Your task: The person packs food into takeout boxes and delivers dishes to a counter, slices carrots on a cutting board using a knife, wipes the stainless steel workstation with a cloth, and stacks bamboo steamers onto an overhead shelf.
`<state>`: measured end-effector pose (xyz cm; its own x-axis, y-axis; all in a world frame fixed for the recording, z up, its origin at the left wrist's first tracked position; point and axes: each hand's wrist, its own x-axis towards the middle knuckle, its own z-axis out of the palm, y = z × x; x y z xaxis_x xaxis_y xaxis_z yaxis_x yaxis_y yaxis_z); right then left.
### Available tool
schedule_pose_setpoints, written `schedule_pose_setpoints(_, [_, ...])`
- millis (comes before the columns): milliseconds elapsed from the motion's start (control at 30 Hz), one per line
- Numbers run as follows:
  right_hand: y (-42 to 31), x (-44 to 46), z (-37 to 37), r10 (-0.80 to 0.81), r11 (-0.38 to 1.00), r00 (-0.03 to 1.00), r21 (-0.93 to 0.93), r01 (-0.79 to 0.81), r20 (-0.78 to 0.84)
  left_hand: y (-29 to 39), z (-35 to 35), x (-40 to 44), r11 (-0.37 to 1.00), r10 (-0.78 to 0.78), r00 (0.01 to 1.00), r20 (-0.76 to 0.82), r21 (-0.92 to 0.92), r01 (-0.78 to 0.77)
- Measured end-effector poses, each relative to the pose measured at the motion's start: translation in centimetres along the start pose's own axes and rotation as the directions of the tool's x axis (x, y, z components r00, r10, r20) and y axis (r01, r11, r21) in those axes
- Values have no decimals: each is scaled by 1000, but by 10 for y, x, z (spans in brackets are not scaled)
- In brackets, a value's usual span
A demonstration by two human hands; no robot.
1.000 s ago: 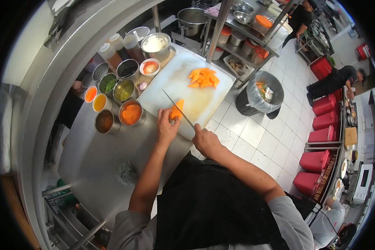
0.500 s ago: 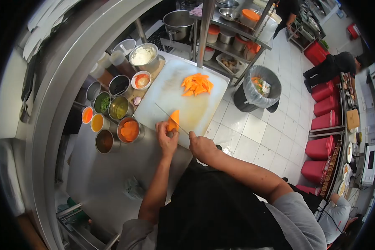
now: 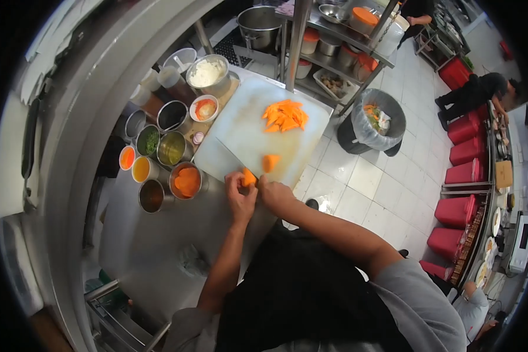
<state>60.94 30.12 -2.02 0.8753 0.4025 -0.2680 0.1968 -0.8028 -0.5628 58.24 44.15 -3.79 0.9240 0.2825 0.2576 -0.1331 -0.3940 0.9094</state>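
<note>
My left hand (image 3: 241, 198), near the board's front edge, has its fingers closed around an orange carrot piece (image 3: 249, 176). Just to its right, my right hand (image 3: 277, 196) grips a knife whose thin blade (image 3: 231, 155) slants up and left across the white cutting board (image 3: 232, 126); the handle is hidden in my fist. A separate carrot chunk (image 3: 270, 162) lies on the board beyond my right hand. Farther back on the board sits a pile of cut carrot pieces (image 3: 284, 115).
Left of the board stand a metal container of orange slices (image 3: 186, 182), a container of chopped greens (image 3: 148, 142) and a bowl of white food (image 3: 208, 73). A lined trash bin (image 3: 372, 126) is on the floor at right. A person in black (image 3: 481, 97) works at the far counter.
The larger carrot piece is now in two: one chunk lies apart on the board, another is in my left hand. My right hand has drawn closer to my left.
</note>
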Motion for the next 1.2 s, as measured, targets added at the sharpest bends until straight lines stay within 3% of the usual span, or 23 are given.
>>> schedule_pose_setpoints(33, [0,0,3,-10,1000,1000,23,10,-3,-5,-1,0,997,47,999,1,67,-47])
schedule_pose_setpoints(100, [12,1,-5,-21,999,999,49,23,-33,-9,5,-2,999,35,998,-48,9,-34])
schedule_pose_setpoints(167, [19,-4,-39,-74,997,996,23,73,48,-5,8,0,998,-4,998,-69,-58,0])
schedule_pose_setpoints(200, [25,-5,-54,-102,995,990,11,101,93,-4,9,7,1000,4,998,-66,-2,-5])
schedule_pose_setpoints(233, [45,-13,-66,-222,961,974,161,225,-41,-2,6,10,998,4,998,-62,59,0])
schedule_pose_setpoints(267, [70,-16,-74,-181,958,979,210,197,-94,2,2,8,992,-1,998,-59,128,8])
schedule_pose_setpoints(300, [95,-22,-91,-133,947,980,272,170,-150,16,2,10,937,174,981,-87,321,-137])
schedule_pose_setpoints(367, [122,-27,-99,-5,865,986,495,88,-168,56,2,14,906,235,972,15,357,-225])
schedule_pose_setpoints(433, [140,-21,-81,112,652,992,758,-32,-54,72,19,12,901,243,952,185,322,-293])
schedule_pose_setpoints(467, [131,-17,-70,141,559,987,829,-20,-72,74,35,12,911,228,928,294,272,-310])
schedule_pose_setpoints(533, [119,-10,-58,121,487,982,871,72,-148,67,56,23,903,225,872,435,242,-354])
schedule_pose_setpoints(633, [115,-14,-67,154,458,984,889,7,-87,47,78,39,875,229,828,512,265,-405])
schedule_pose_setpoints(767, [136,-32,-85,185,566,976,824,-11,-114,36,82,49,902,170,872,458,285,-325])
schedule_pose_setpoints(833, [144,-49,-94,162,704,976,710,-11,-146,40,80,50,944,86,912,401,259,-203])
schedule_pose_setpoints(933, [143,-71,-93,107,866,975,500,6,-196,42,72,43,906,148,920,363,322,-273])
schedule_pose_setpoints(1000, [142,-82,-86,60,954,978,301,2,-198,31,72,34,963,49,932,358,231,-139])
schedule_pose_setpoints(1033, [135,-87,-87,95,959,982,281,-47,-161,32,73,32,981,2,934,358,182,-72])
schedule_pose_setpoints(1200, [119,-93,-82,106,980,993,175,-96,-53,34,80,23,981,-18,966,256,193,-33])
